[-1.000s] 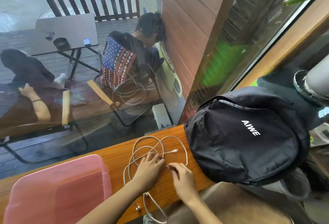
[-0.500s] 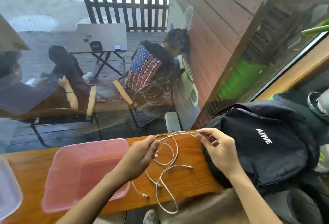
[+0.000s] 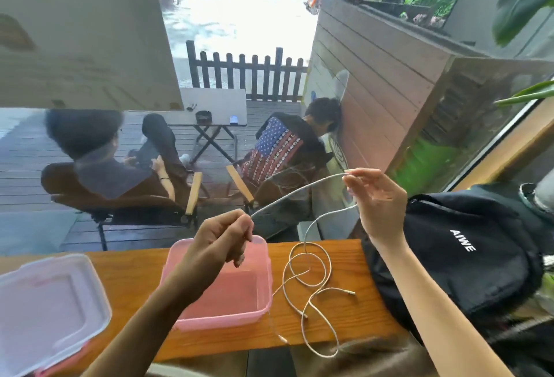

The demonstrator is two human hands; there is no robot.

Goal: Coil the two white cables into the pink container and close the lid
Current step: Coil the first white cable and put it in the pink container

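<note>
Head view: loose loops of white cables sprawl on the wooden counter, one trailing off its near edge, beside the open pink container; its lid lies apart at left. Above, the left hand and right hand, fingers pinched, stretch one cable taut. A black backpack sits right.

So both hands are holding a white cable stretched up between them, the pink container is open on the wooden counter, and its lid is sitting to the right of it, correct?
Not quite: in the head view the lid lies left of the pink container, not right. The rest holds.
</note>
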